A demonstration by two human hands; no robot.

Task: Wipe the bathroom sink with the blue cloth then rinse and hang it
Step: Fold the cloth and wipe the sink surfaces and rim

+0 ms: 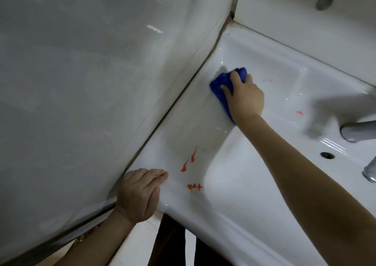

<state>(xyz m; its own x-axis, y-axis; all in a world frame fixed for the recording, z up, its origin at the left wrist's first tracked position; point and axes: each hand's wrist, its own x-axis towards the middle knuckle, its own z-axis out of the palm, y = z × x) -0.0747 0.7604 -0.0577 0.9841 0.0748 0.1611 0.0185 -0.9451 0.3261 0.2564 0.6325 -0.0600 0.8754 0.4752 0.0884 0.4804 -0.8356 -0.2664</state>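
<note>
A white bathroom sink (203, 123) fills the right half of the view, with a flat ledge along the wall. My right hand (244, 97) presses a bunched blue cloth (220, 84) flat on the far part of that ledge, close to the back corner. My left hand (140, 192) rests on the sink's near left corner with its fingers curled and nothing in it. Orange-red smears (190, 164) mark the ledge between my two hands, and a small one (299, 113) lies near the tap.
A glossy white tiled wall (81, 82) runs along the sink's left side. The grey tap (358, 131) stands at the right edge, above the overflow hole (327, 155). Dark cabinet fronts (173, 243) show below the sink's front rim.
</note>
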